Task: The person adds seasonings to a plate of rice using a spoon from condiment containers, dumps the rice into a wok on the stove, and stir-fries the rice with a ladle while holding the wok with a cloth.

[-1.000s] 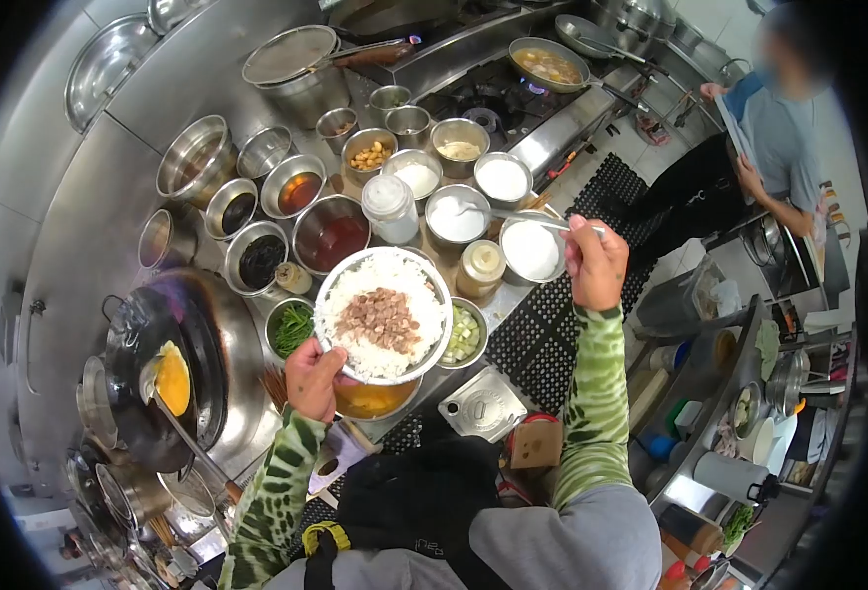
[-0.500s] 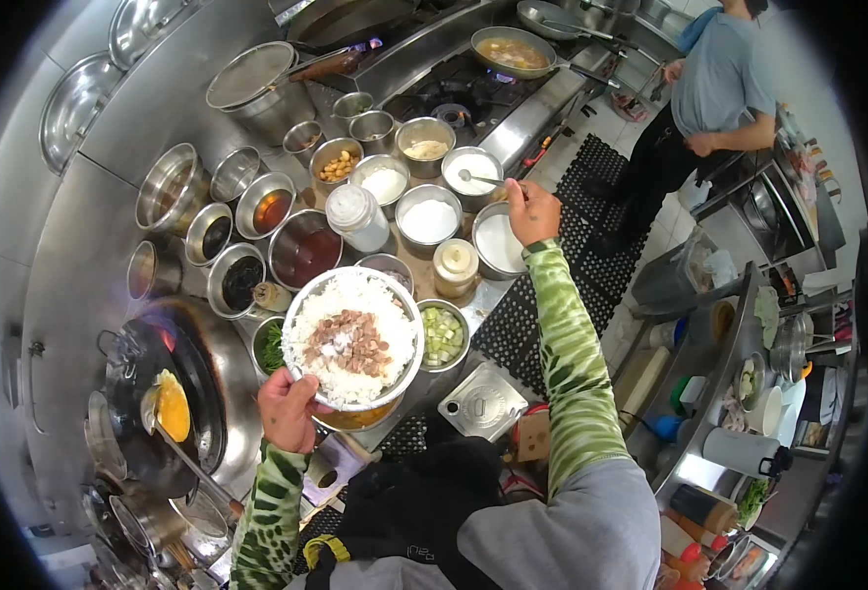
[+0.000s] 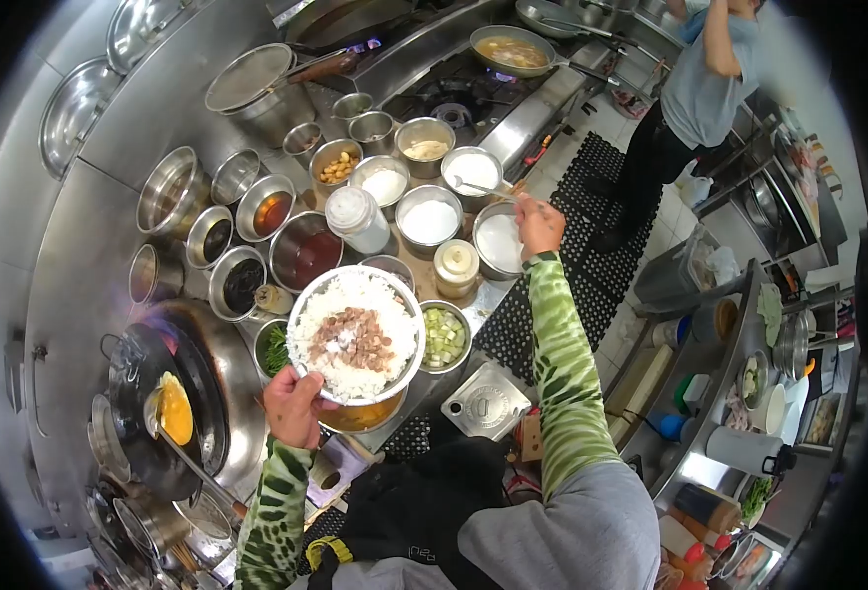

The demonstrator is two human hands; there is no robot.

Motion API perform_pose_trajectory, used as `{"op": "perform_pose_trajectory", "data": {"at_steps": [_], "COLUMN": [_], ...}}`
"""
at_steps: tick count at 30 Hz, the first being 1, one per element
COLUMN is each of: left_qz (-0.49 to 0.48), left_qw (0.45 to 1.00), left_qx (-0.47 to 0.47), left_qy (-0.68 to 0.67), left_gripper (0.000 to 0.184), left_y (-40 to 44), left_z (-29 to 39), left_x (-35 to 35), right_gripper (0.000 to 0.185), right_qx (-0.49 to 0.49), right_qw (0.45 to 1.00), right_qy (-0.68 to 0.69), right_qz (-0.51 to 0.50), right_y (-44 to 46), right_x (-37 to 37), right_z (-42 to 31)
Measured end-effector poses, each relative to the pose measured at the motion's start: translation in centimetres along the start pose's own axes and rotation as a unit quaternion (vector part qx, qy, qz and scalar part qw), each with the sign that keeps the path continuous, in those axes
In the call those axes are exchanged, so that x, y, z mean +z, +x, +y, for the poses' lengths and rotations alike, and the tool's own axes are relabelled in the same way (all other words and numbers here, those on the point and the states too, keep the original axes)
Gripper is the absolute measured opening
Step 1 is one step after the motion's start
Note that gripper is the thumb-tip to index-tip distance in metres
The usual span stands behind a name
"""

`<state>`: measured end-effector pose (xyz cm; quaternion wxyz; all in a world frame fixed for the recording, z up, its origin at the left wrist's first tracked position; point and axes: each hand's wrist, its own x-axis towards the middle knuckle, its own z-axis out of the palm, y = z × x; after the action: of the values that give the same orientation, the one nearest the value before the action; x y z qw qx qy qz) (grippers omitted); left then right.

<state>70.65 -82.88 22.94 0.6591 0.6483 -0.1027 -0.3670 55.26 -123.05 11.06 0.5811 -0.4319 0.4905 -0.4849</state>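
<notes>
My left hand (image 3: 294,406) grips the near left rim of a metal bowl of white rice (image 3: 392,295) topped with chopped brown meat (image 3: 360,341). A small patch of white powder lies on the meat. My right hand (image 3: 540,226) pinches the handle of a small metal spoon (image 3: 473,186), whose tip is over a bowl of white powder (image 3: 483,167). Just below that hand sits another bowl of white powder (image 3: 499,244). A bowl of cut green vegetable (image 3: 442,337) is right of the rice bowl.
At the left, a wok (image 3: 124,393) holds yellow egg (image 3: 175,408) and a ladle. Many seasoning bowls and a lidded jar (image 3: 456,267) fill the counter. A pan (image 3: 513,51) sits over a flame at the back. Another person (image 3: 694,88) stands at the upper right.
White powder has appeared on the meat since the first frame. The spoon has moved from the middle powder bowl to the one behind it. The other person's arms have risen.
</notes>
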Motion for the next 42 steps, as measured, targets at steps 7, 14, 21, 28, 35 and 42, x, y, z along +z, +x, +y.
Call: {"op": "perform_pose_trajectory", "data": {"at_steps": [7,14,21,28,35,42], "left_qz": [-0.018,-0.015,0.019,0.028,0.040,0.059], "left_qw": [1.000,1.000,0.999,0.998,0.998,0.995], "left_qx": [-0.001,0.001,0.008,0.000,-0.001,0.003], "left_qy": [-0.016,0.009,-0.046,-0.050,-0.053,-0.080], "left_gripper": [0.011,0.015,0.011,0.011,0.012,0.009], "left_y": [1.2,2.5,2.4,1.5,-0.3,-1.5], "left_z": [-1.0,-2.2,-2.4,-1.9,-1.2,-0.3], "left_x": [0.4,0.8,1.1,0.7,-0.3,-1.0], "right_gripper": [0.020,0.019,0.026,0.027,0.032,0.034], "right_qx": [0.072,0.007,-0.031,-0.369,-0.379,-0.355], "right_qw": [0.992,0.992,0.982,0.883,0.800,0.824], "right_qy": [0.106,0.118,0.047,-0.275,-0.463,-0.439], "right_qz": [-0.007,-0.046,-0.180,-0.088,-0.050,-0.055], "right_y": [-0.6,-5.4,-15.3,-5.6,5.6,6.7], "right_x": [-1.4,-2.5,-1.8,4.7,11.6,11.4], "right_z": [-2.1,-8.2,-13.6,-11.2,-3.2,-0.7]}}
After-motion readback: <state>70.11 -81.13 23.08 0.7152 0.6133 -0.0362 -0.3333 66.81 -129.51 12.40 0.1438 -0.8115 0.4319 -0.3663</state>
